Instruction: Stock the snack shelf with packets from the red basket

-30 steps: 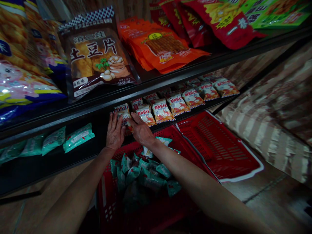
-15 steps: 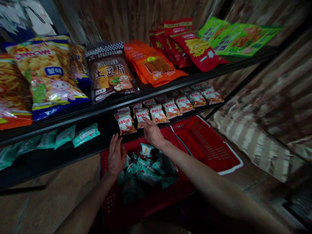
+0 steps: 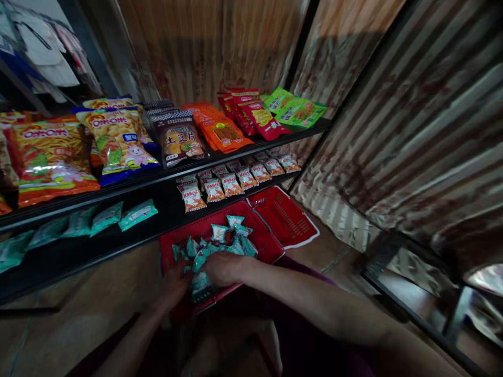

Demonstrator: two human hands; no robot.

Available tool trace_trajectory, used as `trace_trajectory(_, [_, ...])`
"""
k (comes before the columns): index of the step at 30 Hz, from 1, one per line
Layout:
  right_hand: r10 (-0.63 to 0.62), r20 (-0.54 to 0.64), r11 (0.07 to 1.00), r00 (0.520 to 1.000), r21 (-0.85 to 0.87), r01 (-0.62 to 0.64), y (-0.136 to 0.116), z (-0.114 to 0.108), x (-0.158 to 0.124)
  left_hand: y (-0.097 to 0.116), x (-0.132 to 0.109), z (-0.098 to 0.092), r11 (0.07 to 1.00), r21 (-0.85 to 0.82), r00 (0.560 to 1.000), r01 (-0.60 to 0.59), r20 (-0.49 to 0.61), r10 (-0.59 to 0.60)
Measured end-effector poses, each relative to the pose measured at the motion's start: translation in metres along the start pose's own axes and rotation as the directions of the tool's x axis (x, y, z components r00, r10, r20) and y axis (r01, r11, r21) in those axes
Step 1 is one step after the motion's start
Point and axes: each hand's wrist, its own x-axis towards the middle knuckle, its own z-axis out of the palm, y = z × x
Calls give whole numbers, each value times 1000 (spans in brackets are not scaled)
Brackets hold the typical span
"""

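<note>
A red plastic basket [image 3: 177, 233] stands at the front edge of the lower shelf, with several small teal snack packets [image 3: 219, 233] heaped inside. My right hand [image 3: 223, 268] reaches down among the packets at the near side of the heap; its fingers are hidden between them. At the basket's left side, my left hand [image 3: 177, 280] is low beside the same packets, dim and blurred, so its grip does not show. On the lower shelf behind the basket, white-and-orange snack packets [image 3: 214, 189] stand in rows.
A second red basket [image 3: 301, 230] adjoins the first on the right. More teal packets [image 3: 138, 214] lie along the lower shelf at left. Larger snack bags [image 3: 118, 139] line the upper shelf [image 3: 143, 179]. A corrugated wall [image 3: 393, 131] rises at right, and a dark frame [image 3: 408, 309] stands on the floor.
Both hands have come back from the white-and-orange packets on the lower shelf and down into the basket. The view has shifted, showing more of the wall at right.
</note>
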Motion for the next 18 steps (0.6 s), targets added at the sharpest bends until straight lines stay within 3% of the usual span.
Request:
trace_trajectory(3, [-3,179,1000,984,-10,5,-11,11,-9,-24,-13,5,998,-32,998,54,27,-53])
trace_trajectory(6, [39,234,999,972,-9,-38,-9,18,-3,-43,-16,10,997,11,993,71,99,-72])
trace_trajectory(9, [67,191,998,979,5,-69,4,16,6,-47,-11,14,993,115,986,30,157,-48])
trace_trajectory(13, [146,115,986,983,66,-155,24,6,12,-39,1,22,965,260,968,-25,246,-42])
trace_trajectory(15, [179,135,978,975,80,-190,31,2,12,-37,4,27,944,322,945,-74,325,-37])
trace_trajectory(18, [176,185,975,967,105,-197,36,1,10,-44,-1,35,906,386,876,-172,481,-39])
